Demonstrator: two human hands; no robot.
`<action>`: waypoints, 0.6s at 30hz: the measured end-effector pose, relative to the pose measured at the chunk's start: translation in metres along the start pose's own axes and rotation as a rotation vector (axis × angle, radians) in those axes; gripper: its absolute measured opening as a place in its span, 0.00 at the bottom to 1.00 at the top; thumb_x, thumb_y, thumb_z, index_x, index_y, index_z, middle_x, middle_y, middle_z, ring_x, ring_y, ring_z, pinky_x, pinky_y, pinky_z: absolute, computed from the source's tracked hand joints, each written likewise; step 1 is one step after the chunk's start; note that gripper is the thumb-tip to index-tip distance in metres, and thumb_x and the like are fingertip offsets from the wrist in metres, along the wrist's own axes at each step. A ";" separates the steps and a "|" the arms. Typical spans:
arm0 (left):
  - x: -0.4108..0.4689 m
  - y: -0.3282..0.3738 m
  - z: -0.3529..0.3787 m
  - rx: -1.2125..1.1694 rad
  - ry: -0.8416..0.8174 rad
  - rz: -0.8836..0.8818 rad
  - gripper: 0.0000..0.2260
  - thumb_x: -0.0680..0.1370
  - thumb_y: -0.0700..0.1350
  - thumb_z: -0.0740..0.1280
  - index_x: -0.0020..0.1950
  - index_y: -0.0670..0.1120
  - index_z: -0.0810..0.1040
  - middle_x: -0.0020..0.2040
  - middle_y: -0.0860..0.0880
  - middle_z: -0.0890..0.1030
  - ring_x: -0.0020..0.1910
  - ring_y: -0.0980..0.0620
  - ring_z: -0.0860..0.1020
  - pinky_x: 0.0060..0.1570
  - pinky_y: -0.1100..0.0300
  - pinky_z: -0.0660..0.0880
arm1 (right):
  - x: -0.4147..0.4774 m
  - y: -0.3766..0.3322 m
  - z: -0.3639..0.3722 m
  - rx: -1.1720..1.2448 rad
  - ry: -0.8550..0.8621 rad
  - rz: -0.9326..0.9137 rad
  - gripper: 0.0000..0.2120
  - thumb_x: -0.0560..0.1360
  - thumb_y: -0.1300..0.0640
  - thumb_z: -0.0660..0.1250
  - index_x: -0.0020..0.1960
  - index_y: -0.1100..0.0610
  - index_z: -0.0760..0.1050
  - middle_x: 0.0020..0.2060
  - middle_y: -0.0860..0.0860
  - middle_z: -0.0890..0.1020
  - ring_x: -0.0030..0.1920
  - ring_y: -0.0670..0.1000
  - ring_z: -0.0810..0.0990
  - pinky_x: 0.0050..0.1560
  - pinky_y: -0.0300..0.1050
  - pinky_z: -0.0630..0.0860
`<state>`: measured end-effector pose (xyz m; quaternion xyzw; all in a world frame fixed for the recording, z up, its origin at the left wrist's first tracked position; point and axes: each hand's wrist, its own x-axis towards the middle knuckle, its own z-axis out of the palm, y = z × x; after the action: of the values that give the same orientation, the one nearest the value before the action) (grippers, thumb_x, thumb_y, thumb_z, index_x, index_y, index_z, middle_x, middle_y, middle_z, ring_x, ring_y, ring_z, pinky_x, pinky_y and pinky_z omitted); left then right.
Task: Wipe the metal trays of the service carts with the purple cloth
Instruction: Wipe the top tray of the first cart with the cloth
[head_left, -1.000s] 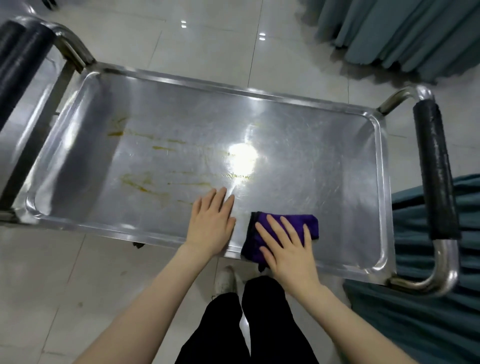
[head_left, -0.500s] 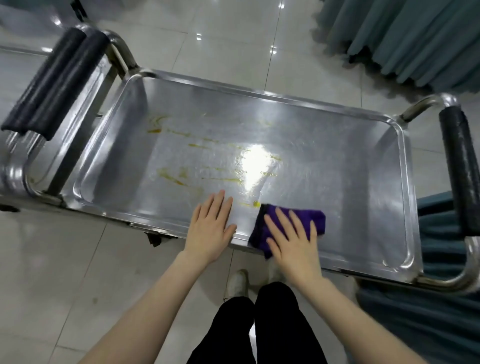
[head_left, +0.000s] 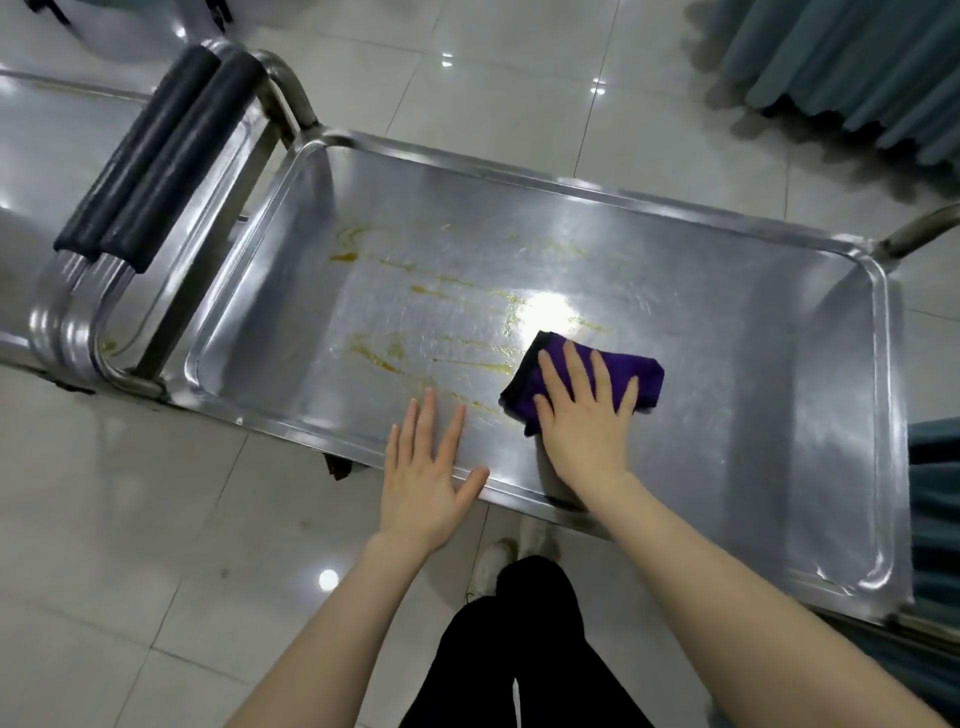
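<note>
A metal cart tray (head_left: 753, 395) fills the middle of the view, with yellow-brown streaks (head_left: 415, 291) across its left half. A folded purple cloth (head_left: 636, 376) lies on the tray near the front middle. My right hand (head_left: 582, 421) presses flat on the cloth with straight, spread fingers. To its left, my left hand (head_left: 426, 467) rests flat on the tray's front rim, fingers straight, holding nothing.
A second cart (head_left: 47, 171) stands against the left end, its two black padded handles (head_left: 156, 156) side by side. Teal curtains (head_left: 852, 67) hang at the top right and teal fabric (head_left: 935, 519) lies at the right edge. My legs and shoes (head_left: 509, 561) are below the tray.
My right hand has pushed the purple cloth away from the front rim, further into the tray toward the streaks. My left hand stays at the front rim. The view has shifted to the left.
</note>
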<state>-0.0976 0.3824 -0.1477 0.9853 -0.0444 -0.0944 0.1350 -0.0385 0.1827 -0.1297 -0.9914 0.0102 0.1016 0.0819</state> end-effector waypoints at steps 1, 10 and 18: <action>0.000 0.000 -0.001 -0.007 -0.007 -0.013 0.33 0.77 0.66 0.51 0.79 0.56 0.46 0.79 0.48 0.39 0.78 0.48 0.38 0.74 0.54 0.37 | -0.017 0.002 0.002 -0.022 0.009 -0.085 0.25 0.82 0.46 0.54 0.78 0.45 0.56 0.78 0.48 0.58 0.77 0.55 0.54 0.72 0.69 0.47; 0.005 0.013 -0.011 0.009 -0.080 -0.085 0.33 0.75 0.66 0.50 0.78 0.59 0.43 0.79 0.51 0.36 0.77 0.49 0.36 0.74 0.43 0.42 | -0.035 0.016 -0.001 -0.049 -0.091 -0.272 0.24 0.79 0.44 0.52 0.75 0.44 0.63 0.74 0.48 0.66 0.74 0.56 0.64 0.70 0.69 0.57; 0.014 0.016 -0.019 0.007 -0.198 -0.095 0.34 0.75 0.63 0.57 0.76 0.65 0.41 0.76 0.57 0.30 0.76 0.49 0.32 0.71 0.33 0.45 | 0.095 0.015 -0.021 -0.022 -0.025 -0.131 0.25 0.82 0.45 0.50 0.78 0.43 0.52 0.78 0.48 0.56 0.77 0.55 0.51 0.72 0.67 0.41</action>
<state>-0.0808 0.3705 -0.1283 0.9726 -0.0113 -0.1976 0.1221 0.0578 0.1638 -0.1314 -0.9894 -0.0567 0.1086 0.0773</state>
